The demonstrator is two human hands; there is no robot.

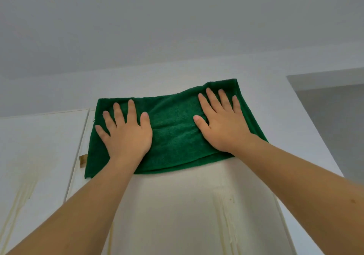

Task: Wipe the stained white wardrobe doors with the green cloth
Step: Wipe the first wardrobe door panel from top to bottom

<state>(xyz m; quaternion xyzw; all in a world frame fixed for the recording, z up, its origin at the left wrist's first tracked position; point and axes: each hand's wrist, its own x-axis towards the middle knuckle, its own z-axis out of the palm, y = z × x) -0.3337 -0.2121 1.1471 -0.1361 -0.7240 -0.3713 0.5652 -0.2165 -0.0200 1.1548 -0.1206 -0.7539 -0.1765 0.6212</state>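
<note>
Far left: white wardrobe door [39, 156], flat panel, yellowish drip stains [23, 191] running down lower part. Vertical gap between this door and next; small tan tab or hinge piece [83, 160] at gap, partly covered by cloth edge; cannot tell which.

Centre: second white wardrobe door [177, 215], cream-tinted, faint yellow streaks [226, 225] down right portion. Dark green terry cloth [173, 128], folded into wide rectangle, spread flat against top of this door, upper edge reaching above door top onto white wall [59, 89]. Left lower corner of cloth hanging over door gap.

Left hand [126, 134]: palm flat on left half of cloth, fingers [118, 113] straight and spread, thumb out toward centre. Pressing, not gripping.

Right hand [222, 122]: palm flat on right half of cloth, fingers [211, 99] straight, slightly spread, thumb pointing toward centre. Pressing, not gripping. Bare strip of cloth between the two thumbs.

Both forearms bare, extended upward.

Above: grey-white ceiling [177, 18]. Far right: recessed grey wall section [331, 121].

No containers in view.
</note>
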